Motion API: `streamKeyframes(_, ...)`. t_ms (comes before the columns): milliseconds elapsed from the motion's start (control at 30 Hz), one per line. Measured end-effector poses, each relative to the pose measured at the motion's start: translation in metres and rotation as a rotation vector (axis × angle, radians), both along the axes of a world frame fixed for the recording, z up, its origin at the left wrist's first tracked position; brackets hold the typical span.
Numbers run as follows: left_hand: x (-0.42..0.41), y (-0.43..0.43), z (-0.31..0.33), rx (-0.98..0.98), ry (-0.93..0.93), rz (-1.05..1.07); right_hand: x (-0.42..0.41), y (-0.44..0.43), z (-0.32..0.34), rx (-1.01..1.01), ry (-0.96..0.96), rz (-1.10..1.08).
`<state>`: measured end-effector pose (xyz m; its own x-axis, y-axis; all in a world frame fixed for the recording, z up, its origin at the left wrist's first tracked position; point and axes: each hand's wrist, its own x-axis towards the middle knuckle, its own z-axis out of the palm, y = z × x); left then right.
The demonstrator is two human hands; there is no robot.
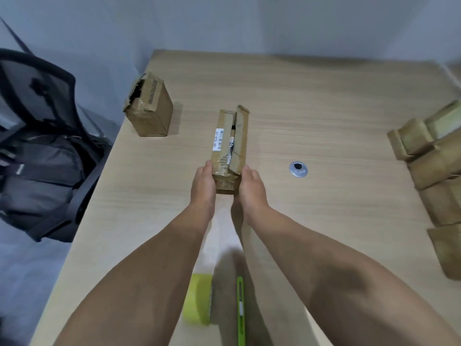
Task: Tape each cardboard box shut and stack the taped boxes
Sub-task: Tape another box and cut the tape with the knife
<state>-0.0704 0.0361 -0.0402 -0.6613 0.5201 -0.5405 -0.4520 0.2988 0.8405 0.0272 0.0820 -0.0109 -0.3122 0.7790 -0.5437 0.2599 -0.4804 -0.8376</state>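
Your left hand point(203, 182) and right hand point(250, 186) grip the box point(230, 136) by its near end. It runs 12-to-6. The tape point(198, 299) lies back at 6, nearer your left arm.

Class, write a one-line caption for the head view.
Left hand and right hand hold the near end of a cardboard box, flaps ajar; tape roll and cutter nearby.
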Motion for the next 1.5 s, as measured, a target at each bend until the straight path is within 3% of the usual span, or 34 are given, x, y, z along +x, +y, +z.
streamKeyframes(367,0.137,-0.065,0.009,-0.126,0.085,-0.048,0.133,-0.056,0.006,-0.015,-0.170,-0.060)
streamKeyframes(767,0.226,-0.113,0.004,-0.160,0.083,-0.120,0.224,-0.095,-0.002,-0.027,-0.255,0.010)
streamKeyframes(967,0.250,-0.135,-0.006,-0.171,0.034,-0.101,0.256,-0.110,-0.004,-0.086,-0.243,0.106)
streamKeyframes(1233,0.257,-0.152,-0.004,-0.215,0.100,-0.016,0.280,-0.115,-0.012,-0.155,-0.212,0.265)
streamKeyframes(1367,0.261,-0.158,-0.001,-0.325,0.210,0.050,0.280,-0.086,-0.009,-0.111,-0.226,0.188)
streamKeyframes(1500,0.273,-0.164,-0.001,-0.271,0.069,0.171,0.270,-0.048,-0.005,0.021,-0.265,0.160)
